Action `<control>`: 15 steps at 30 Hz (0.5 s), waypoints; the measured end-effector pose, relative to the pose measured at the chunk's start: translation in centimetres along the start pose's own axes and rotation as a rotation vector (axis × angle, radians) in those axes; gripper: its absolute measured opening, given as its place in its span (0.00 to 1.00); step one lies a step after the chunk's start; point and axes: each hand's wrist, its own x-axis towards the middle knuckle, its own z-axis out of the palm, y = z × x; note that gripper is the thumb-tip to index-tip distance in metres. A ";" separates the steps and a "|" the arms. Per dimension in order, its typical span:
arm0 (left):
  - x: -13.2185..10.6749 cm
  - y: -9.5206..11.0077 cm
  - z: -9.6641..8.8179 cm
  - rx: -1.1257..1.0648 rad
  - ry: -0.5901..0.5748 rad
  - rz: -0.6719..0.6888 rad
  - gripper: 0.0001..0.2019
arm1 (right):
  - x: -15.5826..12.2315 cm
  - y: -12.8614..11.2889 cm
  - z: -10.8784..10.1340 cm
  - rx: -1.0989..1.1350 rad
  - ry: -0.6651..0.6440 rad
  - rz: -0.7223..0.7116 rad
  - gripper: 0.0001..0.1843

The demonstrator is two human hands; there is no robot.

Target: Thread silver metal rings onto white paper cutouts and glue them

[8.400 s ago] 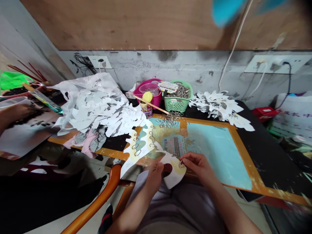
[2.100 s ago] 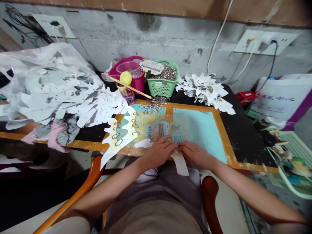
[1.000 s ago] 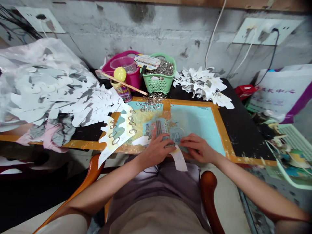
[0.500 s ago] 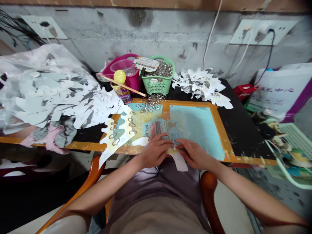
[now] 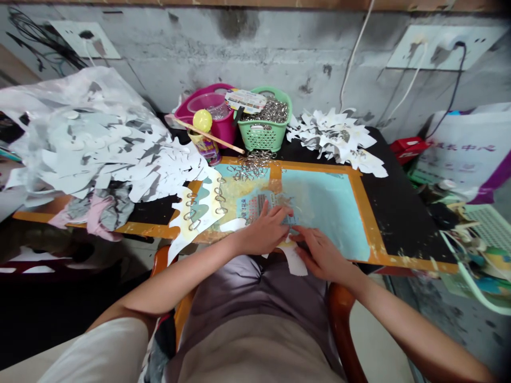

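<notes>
Resting at the near edge of the table, both hands meet over a white paper cutout [image 5: 294,259] whose lower half hangs off the edge toward the person's lap. The left hand [image 5: 265,232] lies palm down with its fingers loosely spread, the tips on a small printed card [image 5: 252,205] and the heel of the hand touching the cutout's upper part. The right hand [image 5: 321,255] has its fingers drawn narrow, thumb and forefinger pinched on the cutout's top edge just beside the left hand; whether anything small sits between those fingertips cannot be told. Under them lies a teal mat [image 5: 333,213] with an orange border. To the left on the mat are cutouts [image 5: 198,208] already fitted with metal rings. Farther back a loose heap of rings [image 5: 252,161] lies before a green basket [image 5: 265,134] full of more rings, with a pink basket [image 5: 223,125] and a yellow-capped bottle [image 5: 204,136] beside it. Big piles of white paper shapes [image 5: 99,154] cover the table's left side
</notes>
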 end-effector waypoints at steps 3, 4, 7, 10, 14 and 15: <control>-1.1 0.4 0.6 0.125 0.049 0.049 0.08 | 0.0 0.1 0.1 -0.023 -0.033 0.005 0.21; -1.7 0.5 0.9 0.147 0.068 0.040 0.09 | 0.0 0.1 0.1 -0.033 -0.042 -0.004 0.20; -3.4 0.5 1.2 0.105 0.123 -0.039 0.08 | 0.0 0.3 0.1 -0.056 -0.061 -0.053 0.18; -4.0 0.0 1.0 -0.030 0.154 -0.125 0.15 | 0.0 0.4 0.0 -0.056 -0.071 -0.084 0.19; -2.4 -0.6 0.2 -0.097 0.114 -0.116 0.11 | -0.1 0.5 -0.1 -0.062 -0.078 -0.112 0.20; -1.8 -0.7 0.0 -0.098 0.077 -0.092 0.09 | -0.1 0.5 -0.1 -0.072 -0.084 -0.114 0.19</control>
